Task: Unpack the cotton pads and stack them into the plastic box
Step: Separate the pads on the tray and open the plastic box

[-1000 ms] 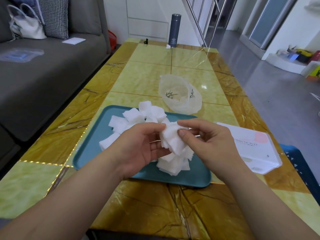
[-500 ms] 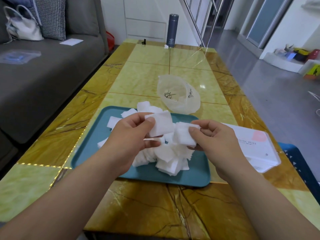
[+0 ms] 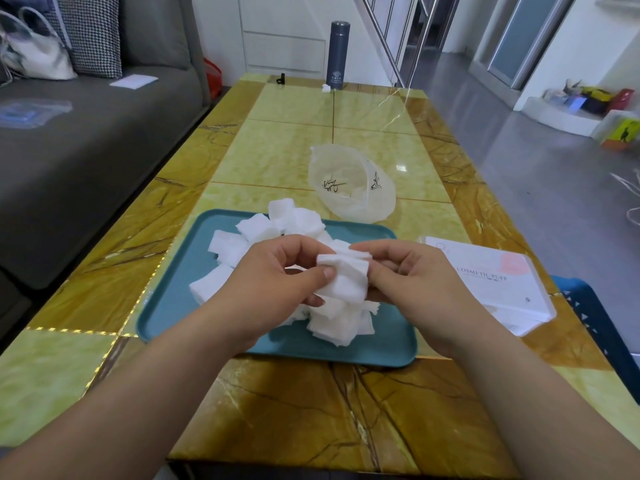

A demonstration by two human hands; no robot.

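Both grips, left hand (image 3: 277,282) and right hand (image 3: 415,282), pinch a small stack of cotton pads (image 3: 344,280) between them, above the loose pile (image 3: 273,226) on the teal tray (image 3: 166,306).

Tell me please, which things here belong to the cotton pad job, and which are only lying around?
Belong to the job:
- small stack of cotton pads held between the left hand and right hand
- loose pads on the teal tray
- emptied plastic bag
- white box marked cosmetic puff

Only lying around:
- dark flask
- white handbag
- paper on the sofa
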